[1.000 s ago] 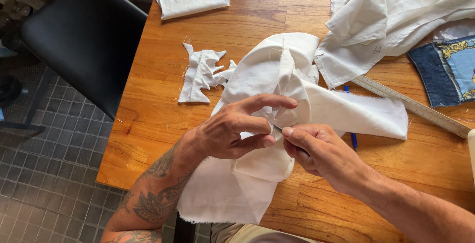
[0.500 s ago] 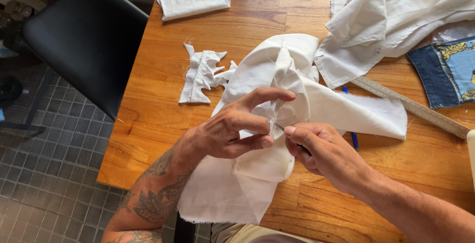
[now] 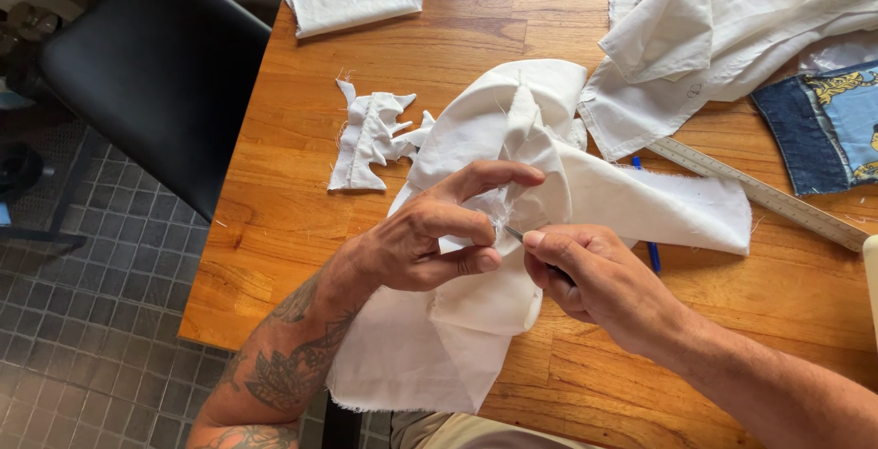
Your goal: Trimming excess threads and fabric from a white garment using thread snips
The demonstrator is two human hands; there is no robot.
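Pinching a bunched fold of the white cloth (image 3: pixel 512 257) above the tabletop (image 3: pixel 302 202), the left hand (image 3: pixel 430 243) holds it taut; the right hand (image 3: pixel 594 275) grips a thin metal tool (image 3: pixel 514 232) closed-fingered. Best worked with short strokes, tip angled away from fingertips.

A warm wooden table (image 3: pixel 274 257) stands on grey small-tiled floor (image 3: pixel 82 348), with 1 black chair (image 3: pixel 155 74) beside it.
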